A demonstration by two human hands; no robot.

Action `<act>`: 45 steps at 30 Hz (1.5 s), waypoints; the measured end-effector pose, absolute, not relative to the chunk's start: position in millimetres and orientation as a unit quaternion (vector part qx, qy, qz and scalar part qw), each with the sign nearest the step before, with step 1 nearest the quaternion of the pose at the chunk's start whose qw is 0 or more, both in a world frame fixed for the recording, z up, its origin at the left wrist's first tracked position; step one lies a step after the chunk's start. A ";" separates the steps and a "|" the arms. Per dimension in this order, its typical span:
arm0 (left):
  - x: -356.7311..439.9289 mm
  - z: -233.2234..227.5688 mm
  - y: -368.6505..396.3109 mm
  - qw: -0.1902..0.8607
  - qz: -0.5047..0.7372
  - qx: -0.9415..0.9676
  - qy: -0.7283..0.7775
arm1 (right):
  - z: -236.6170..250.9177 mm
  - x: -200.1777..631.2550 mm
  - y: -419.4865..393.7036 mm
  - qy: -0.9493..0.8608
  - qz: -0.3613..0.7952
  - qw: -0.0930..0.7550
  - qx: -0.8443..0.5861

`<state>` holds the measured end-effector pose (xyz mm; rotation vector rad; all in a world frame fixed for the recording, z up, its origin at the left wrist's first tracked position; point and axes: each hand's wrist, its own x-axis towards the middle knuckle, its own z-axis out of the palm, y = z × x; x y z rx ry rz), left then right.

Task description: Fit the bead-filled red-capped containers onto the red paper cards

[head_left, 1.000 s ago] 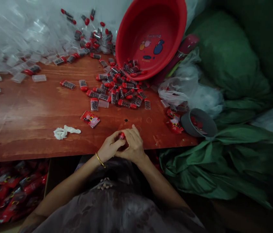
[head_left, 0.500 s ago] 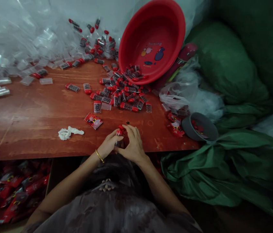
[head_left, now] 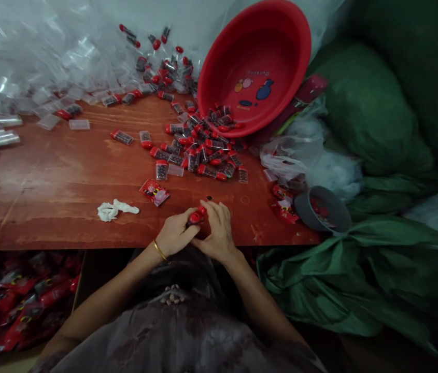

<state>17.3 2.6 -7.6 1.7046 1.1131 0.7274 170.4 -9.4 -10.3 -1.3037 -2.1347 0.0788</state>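
Observation:
My left hand (head_left: 175,234) and my right hand (head_left: 219,231) meet at the near edge of the wooden table (head_left: 59,191). Between their fingers they hold a small red-capped container (head_left: 196,216), its red end showing and the rest hidden by my fingers. A gold bangle sits on my left wrist. Just beyond my hands lies a red packet (head_left: 154,191) and a crumpled white scrap (head_left: 115,210). Further back, a pile of red-capped containers (head_left: 199,150) spills from a tilted red basin (head_left: 257,67).
Clear empty cases (head_left: 47,77) are heaped at the back left. A grey cup (head_left: 322,210) with red bits leans at the table's right edge beside clear plastic bags (head_left: 312,155). Green sacks (head_left: 374,155) fill the right. Red packets (head_left: 12,305) lie in a box below left.
The red cap, which stood up between my fingers half a second ago, now lies lower and tilted. My hands stay together at the table edge; the camera shifted slightly.

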 end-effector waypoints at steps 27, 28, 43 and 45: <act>34.2 -4.1 5.4 0.470 0.306 0.635 0.532 | -7.1 164.2 3.5 -0.837 -0.035 0.294 -0.461; 34.5 -1.8 6.6 0.465 0.297 0.642 0.532 | -6.4 164.5 3.8 -0.834 -0.037 0.300 -0.462; 27.6 5.6 7.3 0.522 0.366 0.671 0.379 | -5.2 174.7 11.3 -0.816 -0.005 0.374 -0.440; 28.4 7.2 8.5 0.538 0.358 0.665 0.374 | -2.5 173.0 12.3 -0.818 0.000 0.384 -0.429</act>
